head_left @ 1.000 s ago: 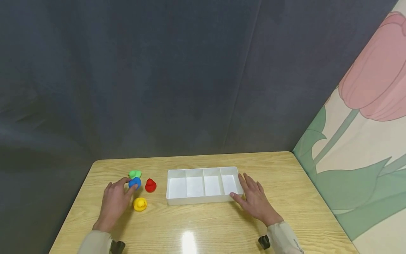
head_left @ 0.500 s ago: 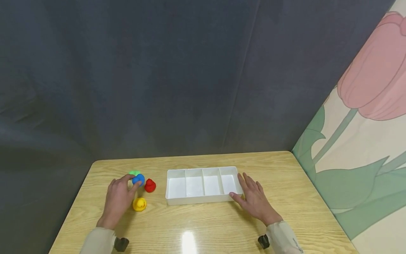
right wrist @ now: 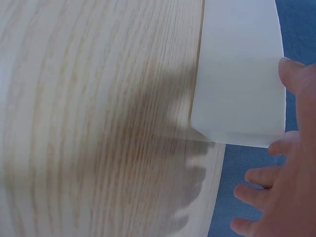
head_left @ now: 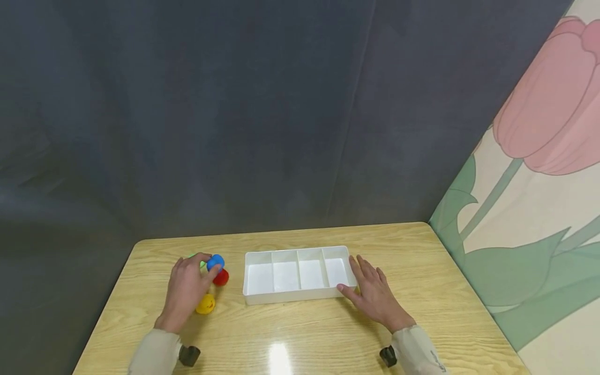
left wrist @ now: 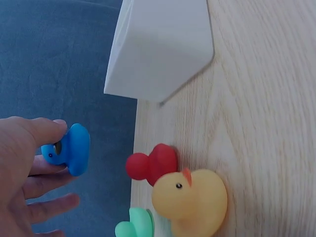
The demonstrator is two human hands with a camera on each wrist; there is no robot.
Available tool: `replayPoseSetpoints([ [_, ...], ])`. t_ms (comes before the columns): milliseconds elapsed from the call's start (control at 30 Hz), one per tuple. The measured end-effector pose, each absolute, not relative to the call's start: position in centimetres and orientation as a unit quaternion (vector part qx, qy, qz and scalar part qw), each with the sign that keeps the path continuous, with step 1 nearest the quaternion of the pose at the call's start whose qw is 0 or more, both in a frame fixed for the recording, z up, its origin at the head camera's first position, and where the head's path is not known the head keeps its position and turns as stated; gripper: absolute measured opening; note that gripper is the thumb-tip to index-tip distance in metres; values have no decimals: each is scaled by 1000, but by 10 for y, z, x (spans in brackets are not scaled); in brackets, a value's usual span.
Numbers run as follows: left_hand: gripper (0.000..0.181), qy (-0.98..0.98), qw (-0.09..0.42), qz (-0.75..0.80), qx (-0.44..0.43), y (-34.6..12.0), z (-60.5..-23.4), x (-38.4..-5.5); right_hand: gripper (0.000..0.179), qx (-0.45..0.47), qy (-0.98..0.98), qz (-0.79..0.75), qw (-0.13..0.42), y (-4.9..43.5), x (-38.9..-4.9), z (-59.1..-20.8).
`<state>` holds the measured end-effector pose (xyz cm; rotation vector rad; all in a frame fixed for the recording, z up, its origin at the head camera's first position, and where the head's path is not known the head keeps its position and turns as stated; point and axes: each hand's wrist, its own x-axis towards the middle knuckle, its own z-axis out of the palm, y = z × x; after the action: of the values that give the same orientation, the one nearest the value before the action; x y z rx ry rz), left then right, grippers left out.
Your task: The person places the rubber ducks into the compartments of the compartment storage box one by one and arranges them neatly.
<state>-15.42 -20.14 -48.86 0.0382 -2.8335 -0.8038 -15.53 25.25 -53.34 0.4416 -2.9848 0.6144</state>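
Between thumb and fingers, my left hand [head_left: 184,289] pinches a blue rubber duck [head_left: 215,262], held above the table. In the left wrist view the blue duck [left wrist: 77,149] lies on its side with its eye showing. Below it on the table are a red duck [head_left: 221,278], a yellow duck [head_left: 205,304] and a green duck [left wrist: 140,223], the green one mostly behind the hand in the head view. My right hand [head_left: 375,297] rests at the right end of a white divided tray [head_left: 295,296], thumb on its front corner, the other fingers fairly straight along its side.
The tray's several compartments hold nothing visible. It stands mid-table, right of the ducks. The wooden table [head_left: 244,344] backs onto a dark curtain [head_left: 281,130]; a tulip-patterned cloth [head_left: 539,208] hangs at the right.
My left hand has carried the blue duck to the right and slightly up, from beside the green duck to over the red one. The right hand stays at the tray.
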Motion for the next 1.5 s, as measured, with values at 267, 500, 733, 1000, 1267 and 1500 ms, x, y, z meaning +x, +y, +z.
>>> replayPoseSetpoints([
  [267, 44, -958, 86, -271, 18, -192, -486, -157, 87, 144, -969, 200, 31, 252, -155, -533],
  [500, 41, -959, 99, -266, 5, -188, -489, -160, 87, 145, -969, 198, 34, 252, -156, -535],
  [733, 41, -959, 106, -264, -3, -182, -492, -163, 88, 148, -968, 198, 37, 252, -156, -537],
  [1000, 42, -957, 103, -272, -4, -175, -491, -165, 88, 146, -968, 200, 35, 254, -157, -539],
  [1267, 41, -952, 115, -284, -21, -165, -494, -169, 89, 145, -969, 199, 29, 253, -157, -538],
  [1500, 39, -948, 115, -295, -36, -156, -496, -172, 89, 143, -969, 202, 25, 253, -156, -535],
])
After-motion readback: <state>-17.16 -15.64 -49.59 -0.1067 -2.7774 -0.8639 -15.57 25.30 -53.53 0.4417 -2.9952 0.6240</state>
